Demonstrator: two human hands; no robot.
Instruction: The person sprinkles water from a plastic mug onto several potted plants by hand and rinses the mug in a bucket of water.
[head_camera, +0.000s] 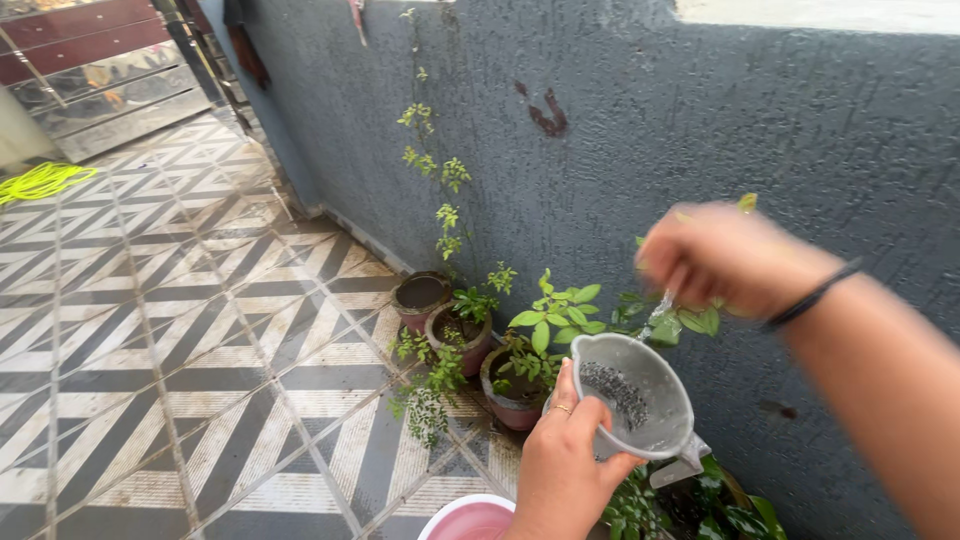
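My left hand (565, 460) grips a grey plastic jug (635, 395) by its rim, with dark specks and water inside it. My right hand (725, 258) hovers blurred just above the jug, fingers bunched, and drops of water fall from it toward the plants. Below stand three small brownish pots: one bare pot (420, 297), one with a thin climbing plant (462, 335), and one with a broad-leaved green plant (515, 395).
A rough grey wall (700, 120) runs along the right. The floor is wet patterned tile (180, 340). A pink bucket rim (468, 518) sits at the bottom edge. More leafy plants (710, 505) grow under the jug. A yellow-green hose (42, 181) lies far left.
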